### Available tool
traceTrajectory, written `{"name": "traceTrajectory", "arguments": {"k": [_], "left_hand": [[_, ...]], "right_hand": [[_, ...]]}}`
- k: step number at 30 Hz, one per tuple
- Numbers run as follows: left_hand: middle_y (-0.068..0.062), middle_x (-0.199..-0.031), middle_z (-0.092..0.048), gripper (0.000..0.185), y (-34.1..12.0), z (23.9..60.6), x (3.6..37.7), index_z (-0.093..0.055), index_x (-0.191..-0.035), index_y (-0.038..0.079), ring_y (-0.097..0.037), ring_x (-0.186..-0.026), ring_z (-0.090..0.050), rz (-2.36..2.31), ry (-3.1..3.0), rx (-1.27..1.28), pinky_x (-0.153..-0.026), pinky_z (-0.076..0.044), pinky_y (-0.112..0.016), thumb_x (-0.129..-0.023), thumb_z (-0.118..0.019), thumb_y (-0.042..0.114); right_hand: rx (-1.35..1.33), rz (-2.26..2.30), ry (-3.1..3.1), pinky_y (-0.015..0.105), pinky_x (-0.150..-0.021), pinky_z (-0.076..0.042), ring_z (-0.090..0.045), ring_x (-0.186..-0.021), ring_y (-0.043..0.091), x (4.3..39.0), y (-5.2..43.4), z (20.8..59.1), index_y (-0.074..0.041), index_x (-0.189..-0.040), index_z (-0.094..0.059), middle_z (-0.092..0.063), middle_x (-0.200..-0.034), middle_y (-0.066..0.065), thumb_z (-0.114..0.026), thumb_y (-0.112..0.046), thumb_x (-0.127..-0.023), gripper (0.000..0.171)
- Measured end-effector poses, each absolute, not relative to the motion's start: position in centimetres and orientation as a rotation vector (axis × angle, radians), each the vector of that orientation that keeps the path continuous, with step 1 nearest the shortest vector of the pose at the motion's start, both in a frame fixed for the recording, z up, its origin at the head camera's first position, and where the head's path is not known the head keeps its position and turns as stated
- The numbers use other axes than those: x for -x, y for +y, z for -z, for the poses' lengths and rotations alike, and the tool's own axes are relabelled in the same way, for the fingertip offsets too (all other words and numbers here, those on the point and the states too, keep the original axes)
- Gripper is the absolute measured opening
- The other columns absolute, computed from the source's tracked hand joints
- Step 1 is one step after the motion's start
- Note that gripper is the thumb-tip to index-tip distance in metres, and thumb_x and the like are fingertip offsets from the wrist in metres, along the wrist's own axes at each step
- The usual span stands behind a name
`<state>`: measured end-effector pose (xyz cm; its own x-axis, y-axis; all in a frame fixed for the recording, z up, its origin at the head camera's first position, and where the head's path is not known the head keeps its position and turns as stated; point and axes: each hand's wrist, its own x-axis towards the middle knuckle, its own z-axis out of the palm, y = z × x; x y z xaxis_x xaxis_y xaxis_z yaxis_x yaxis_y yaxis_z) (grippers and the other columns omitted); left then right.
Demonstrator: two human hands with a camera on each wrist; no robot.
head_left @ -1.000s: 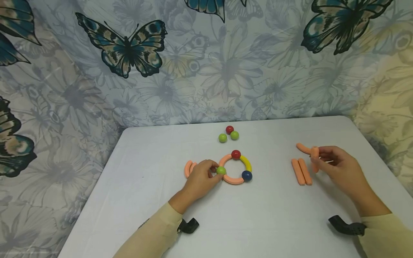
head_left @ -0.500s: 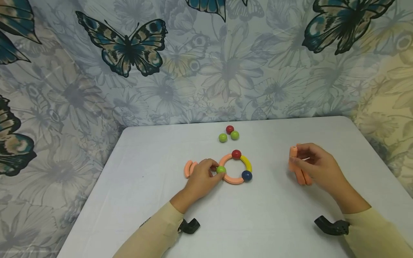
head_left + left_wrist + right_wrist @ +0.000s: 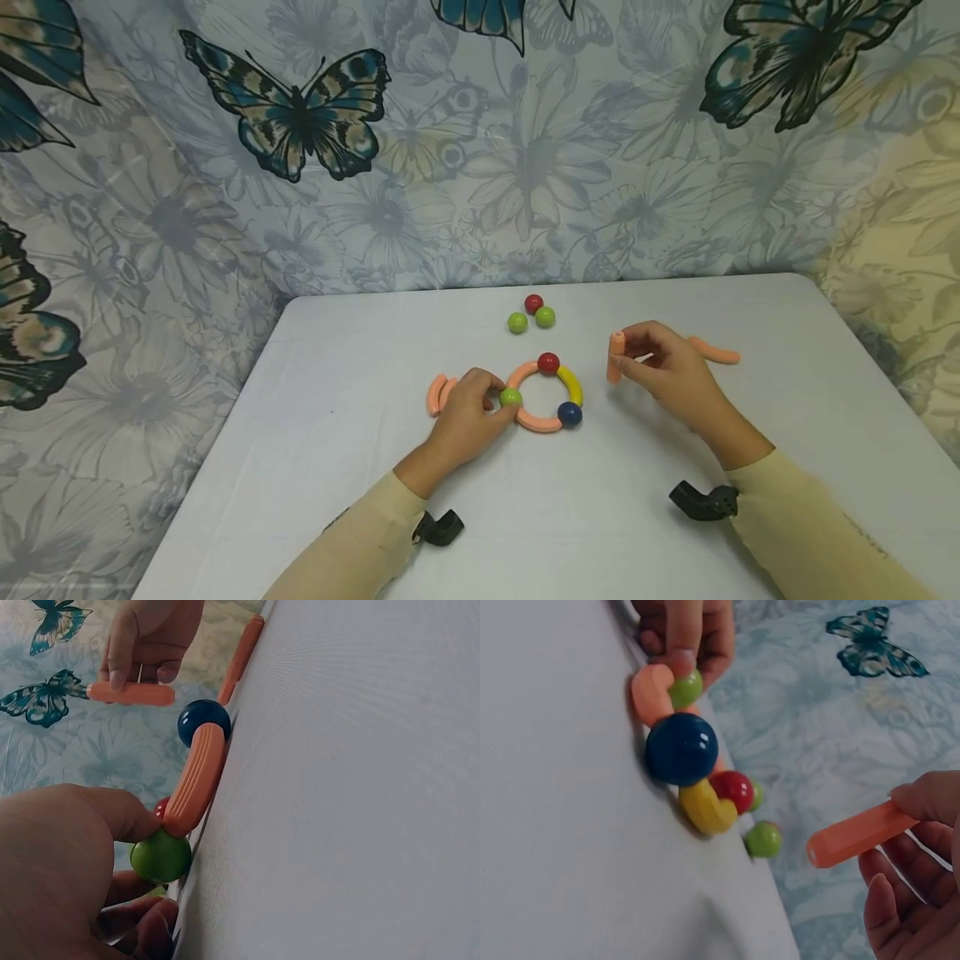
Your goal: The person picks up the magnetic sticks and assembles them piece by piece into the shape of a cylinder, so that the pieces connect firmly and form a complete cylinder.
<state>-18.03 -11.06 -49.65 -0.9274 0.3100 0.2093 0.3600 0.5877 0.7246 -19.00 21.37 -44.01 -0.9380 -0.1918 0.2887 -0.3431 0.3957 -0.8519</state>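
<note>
My left hand (image 3: 468,410) pinches the ring's green ball (image 3: 512,397), steadying it mid-tabletop; my right hand (image 3: 663,364) grasps a straight orange plastic stick (image 3: 616,357) upright, clear of it.

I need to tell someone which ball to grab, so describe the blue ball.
On the white table, find the ring of curved sticks beside the left hand. The blue ball sits at its near right, the only dark blue one; the others are red or green.

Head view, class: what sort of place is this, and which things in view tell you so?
Probably a home or makeshift play corner. A white table stands against a butterfly-print cloth hung as a backdrop, with a toy ring of balls and curved sticks on it.
</note>
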Motion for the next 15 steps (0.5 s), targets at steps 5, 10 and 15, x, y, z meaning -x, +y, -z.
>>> {"name": "traceTrajectory", "arguments": {"k": [5,10,15], "left_hand": [[0.0,-0.125,-0.069,0.026,-11.2,49.6,17.9,-0.072,-0.124,0.009,-0.016,-0.097,-0.065,1.338,-2.772,0.539,-0.085,-0.056,-0.035,-0.101,-0.079,0.021],[0.002,-0.121,-0.071,0.027,-11.2,49.7,18.0,-0.074,-0.124,0.01,-0.016,-0.095,-0.065,1.362,-2.756,0.561,-0.082,-0.055,-0.034,-0.1,-0.079,0.02],[0.003,-0.117,-0.072,0.027,-11.3,49.9,18.1,-0.076,-0.124,0.01,-0.015,-0.091,-0.064,1.35,-2.738,0.597,-0.078,-0.054,-0.033,-0.098,-0.08,0.016]], "right_hand": [[-0.473,-1.57,-2.535,0.022,-0.081,-0.052,-0.065,-0.104,0.018,20.1,19.3,44.1,-0.001,-0.127,-0.067,-0.073,-0.114,0.011,-0.075,-0.008,-0.105,0.024],[-0.451,-1.572,-2.545,0.025,-0.082,-0.052,-0.066,-0.107,0.025,21.0,17.8,44.1,-0.002,-0.126,-0.067,-0.072,-0.114,0.01,-0.076,-0.01,-0.105,0.025],[-0.406,-1.602,-2.54,0.027,-0.084,-0.052,-0.066,-0.109,0.028,21.8,16.8,44.3,-0.002,-0.126,-0.066,-0.071,-0.117,0.012,-0.076,-0.008,-0.104,0.025]]}}
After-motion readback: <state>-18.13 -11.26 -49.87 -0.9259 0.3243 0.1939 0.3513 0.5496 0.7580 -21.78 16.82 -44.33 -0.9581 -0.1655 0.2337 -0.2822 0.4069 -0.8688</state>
